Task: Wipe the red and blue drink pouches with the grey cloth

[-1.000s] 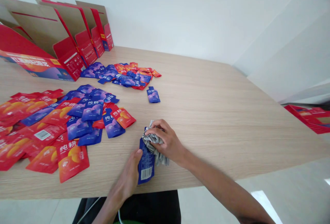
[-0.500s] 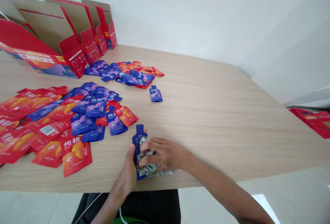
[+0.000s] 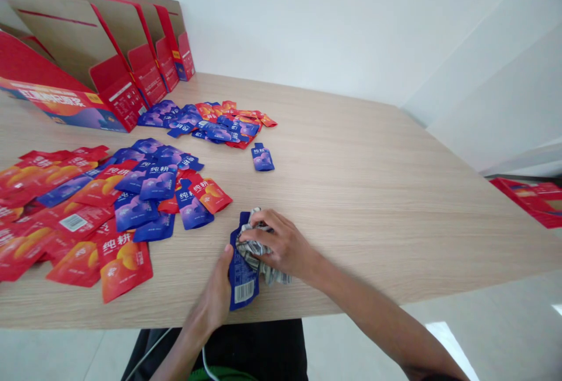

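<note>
Close to the table's front edge, my left hand grips a blue pouch by its left side, thumb on the face. The pouch has its back up, with a white barcode near the bottom. My right hand is closed on a crumpled striped cloth, which is pressed to the upper part of the pouch. Part of the cloth hangs below the fingers. A single blue pouch lies on the table beyond my hands.
A pile of red pouches and blue pouches covers the left of the table. A second mixed heap lies farther back. Open red boxes stand against the wall. Another red box shows at far right.
My right hand and the cloth have moved up the pouch, uncovering the barcode at its bottom. My left hand keeps its hold. The view has shifted slightly.
</note>
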Motion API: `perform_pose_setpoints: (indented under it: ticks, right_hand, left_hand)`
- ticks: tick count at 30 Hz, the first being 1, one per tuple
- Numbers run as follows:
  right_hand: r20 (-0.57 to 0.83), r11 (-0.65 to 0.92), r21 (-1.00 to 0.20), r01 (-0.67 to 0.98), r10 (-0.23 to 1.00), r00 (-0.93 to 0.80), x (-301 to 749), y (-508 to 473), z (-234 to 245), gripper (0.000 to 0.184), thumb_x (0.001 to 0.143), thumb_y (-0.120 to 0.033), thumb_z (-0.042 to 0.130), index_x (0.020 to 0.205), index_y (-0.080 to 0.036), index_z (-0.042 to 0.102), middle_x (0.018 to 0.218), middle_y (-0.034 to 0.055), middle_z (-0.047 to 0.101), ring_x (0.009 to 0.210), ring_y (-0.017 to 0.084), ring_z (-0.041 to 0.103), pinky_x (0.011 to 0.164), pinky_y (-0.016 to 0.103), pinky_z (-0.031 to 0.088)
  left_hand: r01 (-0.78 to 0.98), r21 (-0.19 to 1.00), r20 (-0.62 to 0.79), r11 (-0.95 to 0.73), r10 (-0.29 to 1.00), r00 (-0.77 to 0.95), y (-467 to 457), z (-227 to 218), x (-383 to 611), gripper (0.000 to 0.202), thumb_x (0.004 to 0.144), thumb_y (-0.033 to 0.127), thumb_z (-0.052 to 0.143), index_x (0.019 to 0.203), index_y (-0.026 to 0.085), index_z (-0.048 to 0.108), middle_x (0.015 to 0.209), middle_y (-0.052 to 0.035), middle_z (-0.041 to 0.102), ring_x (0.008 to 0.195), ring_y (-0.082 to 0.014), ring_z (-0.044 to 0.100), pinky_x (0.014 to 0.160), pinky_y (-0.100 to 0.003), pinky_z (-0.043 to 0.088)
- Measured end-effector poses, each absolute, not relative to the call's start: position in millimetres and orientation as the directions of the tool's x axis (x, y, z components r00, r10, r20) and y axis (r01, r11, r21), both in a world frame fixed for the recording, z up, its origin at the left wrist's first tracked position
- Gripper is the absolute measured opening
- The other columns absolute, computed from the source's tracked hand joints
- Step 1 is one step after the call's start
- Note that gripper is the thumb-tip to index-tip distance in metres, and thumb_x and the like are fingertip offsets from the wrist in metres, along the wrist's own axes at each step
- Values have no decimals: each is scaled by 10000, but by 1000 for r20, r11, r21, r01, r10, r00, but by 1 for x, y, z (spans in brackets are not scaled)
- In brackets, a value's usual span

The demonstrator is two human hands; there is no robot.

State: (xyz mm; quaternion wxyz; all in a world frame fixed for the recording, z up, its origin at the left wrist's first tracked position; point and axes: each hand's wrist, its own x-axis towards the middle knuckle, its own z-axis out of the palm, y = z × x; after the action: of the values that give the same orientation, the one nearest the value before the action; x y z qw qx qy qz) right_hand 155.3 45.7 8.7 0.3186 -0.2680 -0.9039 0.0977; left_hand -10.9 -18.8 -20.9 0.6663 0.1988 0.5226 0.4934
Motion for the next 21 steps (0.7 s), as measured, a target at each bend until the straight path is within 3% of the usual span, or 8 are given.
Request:
perform_pose_setpoints:
  ticks: [4,8,11,15,18,21]
  right_hand:
    - [537,771,-418,480,636,-554,155,47,7,210,951,-190,702,1155,-241,684,1148,91,596,1072,230,620,907,362,589]
    - [535,793,-396,464,610,-585,155,47,7,223,943,-166,699,1155,-235,688,1145,89,597,1065,225,616,916,360,583]
    - [485,859,-311,407,512,-709,157,47,9,270,914,-162,730,1174,-222,690,1175,97,600,1108,229,603,941,353,563]
    - [394,958,-187,215,274,-877,160,46,13,242,939,-198,713,1175,-250,713,1191,78,626,1110,205,596,978,335,532]
    - [388,983,-147,113,163,-907,161,44,16,172,983,-194,654,1100,-280,748,1156,53,660,1065,178,603,962,306,523]
    - [353,985,-139,99,143,-925,161,43,17,157,997,-225,653,1082,-302,760,1150,39,671,1042,172,606,943,298,525]
  left_hand:
    - [-540,690,-557,482,830,29,-21,-21,-8,563,816,585,686,1072,91,769,981,-149,810,1056,-383,738,936,-483,592]
    - [-619,613,-602,490,798,35,-21,-19,-6,492,769,536,749,1003,104,777,934,-135,811,1047,-380,743,914,-471,601]
    - [-640,647,-560,414,828,-30,-20,-20,-5,466,747,513,765,1002,123,786,987,-128,816,1137,-381,714,968,-460,582]
    - [-655,662,-518,363,854,-51,-17,-20,-7,386,734,482,755,942,159,795,1020,-103,818,1219,-354,678,1012,-425,566]
    - [-655,681,-520,326,845,-121,-14,-14,-10,251,674,444,775,779,216,767,905,-59,816,1222,-332,674,1006,-386,569]
    - [-640,711,-544,292,805,-237,-12,-6,-11,137,642,371,780,653,257,707,750,-25,783,1153,-321,703,964,-373,586]
